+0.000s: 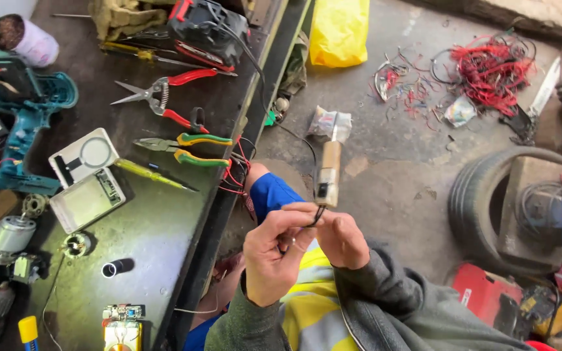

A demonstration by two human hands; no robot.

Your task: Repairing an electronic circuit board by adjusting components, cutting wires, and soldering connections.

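Both my hands meet over my lap, beside the workbench edge. A soldering iron [328, 170] with a wooden handle stands just above them, its metal tip pointing away from me. My left hand [273, 255] pinches the thin black cord [317, 216] that comes out of the handle's lower end. My right hand [345, 240] is closed around the same cord right under the handle, thumb against the left fingers. My knee in blue cloth [270, 194] shows behind the hands.
The dark workbench [164, 221] at left carries red-handled snips [164, 94], green-handled pliers [187, 149], a yellow screwdriver [151, 174], a white case [87, 179], a teal drill shell [24, 110] and small motors. On the floor lie a yellow bag [339, 29], red wire scraps [489, 65], a knife [541, 94] and a tyre [489, 201].
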